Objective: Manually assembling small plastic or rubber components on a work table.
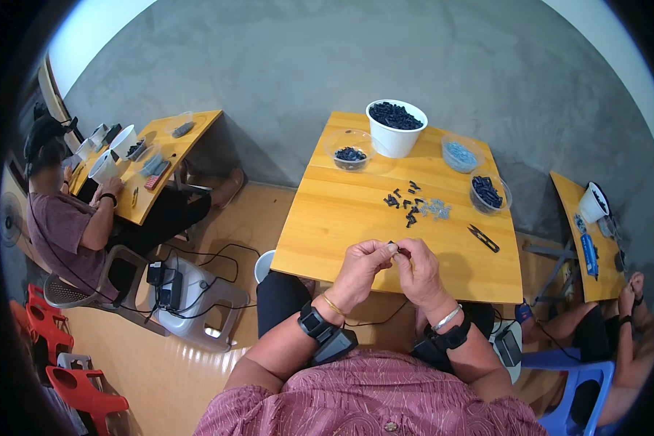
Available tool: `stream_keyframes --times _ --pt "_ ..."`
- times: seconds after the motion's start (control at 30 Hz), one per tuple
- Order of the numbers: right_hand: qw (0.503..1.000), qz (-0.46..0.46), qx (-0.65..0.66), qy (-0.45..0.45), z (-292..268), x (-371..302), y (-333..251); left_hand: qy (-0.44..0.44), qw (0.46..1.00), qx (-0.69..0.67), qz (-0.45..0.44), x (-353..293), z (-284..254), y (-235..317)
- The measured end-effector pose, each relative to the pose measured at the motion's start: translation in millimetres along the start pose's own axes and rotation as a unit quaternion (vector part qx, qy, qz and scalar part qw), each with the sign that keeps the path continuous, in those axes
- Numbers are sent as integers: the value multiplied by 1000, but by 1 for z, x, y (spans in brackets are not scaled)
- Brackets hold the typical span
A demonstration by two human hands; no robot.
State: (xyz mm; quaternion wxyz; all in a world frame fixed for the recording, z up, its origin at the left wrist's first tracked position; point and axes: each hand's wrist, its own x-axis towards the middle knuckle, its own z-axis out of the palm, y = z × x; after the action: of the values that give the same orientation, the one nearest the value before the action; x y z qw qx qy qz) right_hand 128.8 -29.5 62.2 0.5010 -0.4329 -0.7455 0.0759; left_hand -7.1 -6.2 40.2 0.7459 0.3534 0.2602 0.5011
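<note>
Near the front edge of the wooden table (327, 218), my left hand (362, 267) and my right hand (418, 275) meet fingertip to fingertip. Both are closed in a pinch around a small dark piece (392, 243), mostly covered by the fingers. Its exact kind is too small to make out. Just beyond them lie several loose black plastic pieces (412, 218) beside a scatter of small clear pieces (436, 209). To the right of these rests a pair of black thread snips (484, 238).
At the table's back stands a white bucket (397, 142) full of dark pieces. Clear tubs hold dark pieces (350, 155), light-blue pieces (460, 154) and more dark pieces (487, 192). Other people sit at tables left (196, 125) and right (599, 291). Cables (214, 256) trail at left.
</note>
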Motion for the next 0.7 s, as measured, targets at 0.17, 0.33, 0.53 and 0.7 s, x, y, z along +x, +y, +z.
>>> stream_keyframes --times 0.17,0.33,0.53,0.7 --pt "999 21 43 -12 -13 4 0 -23 999 30 -23 -9 5 10" --pt "990 65 118 -33 -18 1 1 -8 996 83 14 -13 6 13" --pt "993 19 109 -36 -15 1 8 6 995 98 17 -15 3 12" --pt "965 158 207 -24 -16 -4 21 18 995 91 27 -10 4 10"
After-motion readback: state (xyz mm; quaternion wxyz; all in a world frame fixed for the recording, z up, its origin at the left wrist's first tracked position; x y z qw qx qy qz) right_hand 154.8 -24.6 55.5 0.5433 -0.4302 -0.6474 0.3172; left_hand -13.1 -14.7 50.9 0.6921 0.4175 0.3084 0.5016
